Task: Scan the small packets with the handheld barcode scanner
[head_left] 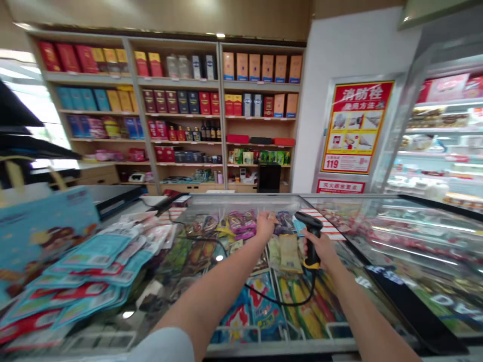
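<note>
My right hand [318, 247] is closed around the handle of a black and yellow barcode scanner [311, 240], held upright above the freezer. A black cord [279, 303] loops from the scanner's base to the left. My left hand [266, 224] reaches forward to the far part of the freezer, near purple packets [241, 224]; its fingers are partly hidden and blurred, so I cannot tell if it holds anything. Between and below my hands are a pale yellow packet [290, 252], blue packets [265, 301] and corn-shaped packs [302, 307].
On the left, blue and red packets [94, 254] lie piled beside a light-blue printed bag [41, 226]. A black divider [411, 301] runs along the freezer's right part. Shelves of boxed goods [183, 103] stand behind, with a lit display fridge [445, 130] at the right.
</note>
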The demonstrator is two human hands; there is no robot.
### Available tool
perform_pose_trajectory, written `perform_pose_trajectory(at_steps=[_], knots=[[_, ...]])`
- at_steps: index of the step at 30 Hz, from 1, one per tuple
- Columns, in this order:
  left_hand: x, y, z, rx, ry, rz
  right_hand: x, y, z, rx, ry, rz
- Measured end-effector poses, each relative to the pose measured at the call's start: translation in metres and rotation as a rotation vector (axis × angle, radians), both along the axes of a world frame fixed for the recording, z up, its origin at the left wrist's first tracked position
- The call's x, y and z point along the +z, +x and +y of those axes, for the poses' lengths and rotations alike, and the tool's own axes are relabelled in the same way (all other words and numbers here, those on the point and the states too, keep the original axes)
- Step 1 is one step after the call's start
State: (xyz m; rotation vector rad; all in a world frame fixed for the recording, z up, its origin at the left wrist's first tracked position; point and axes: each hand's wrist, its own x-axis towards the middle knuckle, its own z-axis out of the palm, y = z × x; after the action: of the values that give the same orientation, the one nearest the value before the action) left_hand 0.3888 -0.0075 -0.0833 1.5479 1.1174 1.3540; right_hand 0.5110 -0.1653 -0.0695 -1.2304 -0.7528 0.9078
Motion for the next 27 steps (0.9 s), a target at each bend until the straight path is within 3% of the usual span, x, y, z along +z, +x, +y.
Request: perform_pose_trajectory(at_steps=[7, 11, 14, 17, 20, 22, 27], knots=[[0.042, -0.164, 0.001, 0.273, 0.123, 0.167, 0.004, -0.086, 0.027, 0.26, -0.012, -0.021], [0.067, -0.25, -0.015, 0.323, 0.182, 0.349, 0.003, -0.149, 0.04, 0.437, -0.035, -0.03], [0.081, -0.311, -0.036, 0.376, 0.184, 0.601, 0.004, -0.194, 0.048, 0.496, -0.021, -0.02], [0.09, -0.366, -0.06, 0.556, 0.14, 0.975, 0.006, -0.232, 0.053, 0.534, -0.001, -0.019], [0.092, -0.406, -0.077, 0.687, 0.018, 1.251, 0.006, -0.258, 0.056, 0.546, 0.003, 0.0], [0.091, -0.422, -0.082, 0.7, -0.059, 1.333, 0.001, -0.268, 0.058, 0.55, -0.001, -0.001], [0.087, -0.433, -0.077, 0.649, -0.135, 1.355, -0.01, -0.268, 0.057, 0.554, 0.003, 0.001]])
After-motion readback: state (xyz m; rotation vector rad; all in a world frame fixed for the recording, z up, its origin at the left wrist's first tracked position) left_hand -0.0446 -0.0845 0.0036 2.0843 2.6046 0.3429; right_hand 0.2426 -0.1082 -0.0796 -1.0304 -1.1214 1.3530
